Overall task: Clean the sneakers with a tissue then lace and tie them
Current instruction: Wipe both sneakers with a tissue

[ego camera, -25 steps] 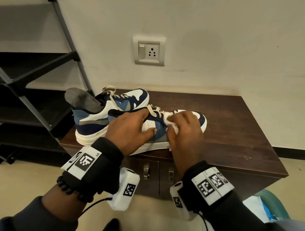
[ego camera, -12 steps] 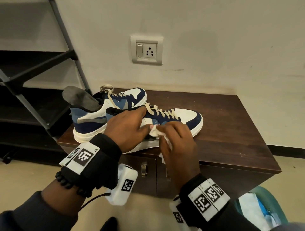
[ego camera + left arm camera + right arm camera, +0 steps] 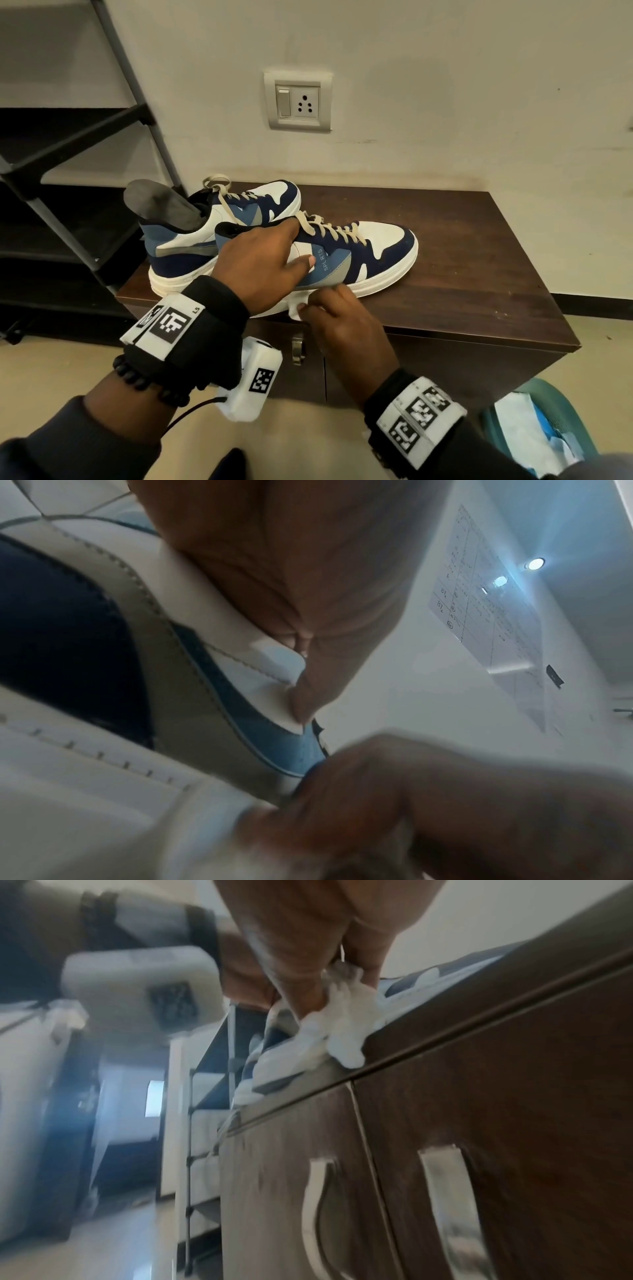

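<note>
Under the right hand (image 3: 342, 318), the grip pinches a crumpled tissue (image 3: 295, 311) against the sole at the near sneaker's (image 3: 376, 250) heel end. That shoe's long axis runs left to right along the desk (image 3: 479, 274), toe to the right, so the unwiped sole lies rightward. The left hand (image 3: 263, 263) clasps its collar, steadying it; the second sneaker (image 3: 191, 246) stands behind.
</note>
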`<state>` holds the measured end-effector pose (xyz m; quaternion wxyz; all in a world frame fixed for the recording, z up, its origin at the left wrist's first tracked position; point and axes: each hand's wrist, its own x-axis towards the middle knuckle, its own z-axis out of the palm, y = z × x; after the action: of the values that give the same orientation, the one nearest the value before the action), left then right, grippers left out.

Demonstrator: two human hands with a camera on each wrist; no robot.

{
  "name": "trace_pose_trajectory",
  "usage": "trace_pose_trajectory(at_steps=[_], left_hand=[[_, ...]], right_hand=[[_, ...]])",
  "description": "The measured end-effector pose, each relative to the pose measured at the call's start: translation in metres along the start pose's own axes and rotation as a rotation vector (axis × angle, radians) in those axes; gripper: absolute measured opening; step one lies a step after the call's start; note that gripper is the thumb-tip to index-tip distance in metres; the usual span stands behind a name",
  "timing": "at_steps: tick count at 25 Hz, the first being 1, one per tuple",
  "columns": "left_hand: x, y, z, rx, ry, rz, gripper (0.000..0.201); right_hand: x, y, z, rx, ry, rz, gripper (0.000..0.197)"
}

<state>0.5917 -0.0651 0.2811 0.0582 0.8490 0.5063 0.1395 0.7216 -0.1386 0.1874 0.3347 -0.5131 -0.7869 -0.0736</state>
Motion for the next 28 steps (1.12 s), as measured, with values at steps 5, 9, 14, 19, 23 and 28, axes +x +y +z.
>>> trace_pose_trajectory(at_steps=[5, 9, 14, 19, 23, 28], left_hand=[[0.003, 0.001, 0.000, 0.002, 0.007, 0.002, 0.034], [0.003, 0.001, -0.001, -0.003, -0.010, 0.001, 0.037], [0.003, 0.003, 0.001, 0.137, -0.063, -0.003, 0.066], [0.000, 0.007, 0.004, 0.232, -0.022, 0.001, 0.070], [-0.005, 0.008, 0.008, 0.274, 0.032, 0.025, 0.080], [-0.004, 0.006, 0.009, 0.268, 0.024, 0.030, 0.080]], right_hand=[[0.023, 0.022, -0.019, 0.064, 0.297, 0.201, 0.014], [0.016, 0.016, -0.023, 0.035, 0.181, 0.129, 0.015], [0.034, 0.033, -0.030, 0.101, 0.346, 0.302, 0.015], [0.023, 0.020, -0.032, 0.171, 0.279, 0.242, 0.015], [0.034, 0.030, -0.033, 0.110, 0.335, 0.328, 0.017], [0.028, 0.030, -0.032, 0.177, 0.287, 0.260, 0.019]])
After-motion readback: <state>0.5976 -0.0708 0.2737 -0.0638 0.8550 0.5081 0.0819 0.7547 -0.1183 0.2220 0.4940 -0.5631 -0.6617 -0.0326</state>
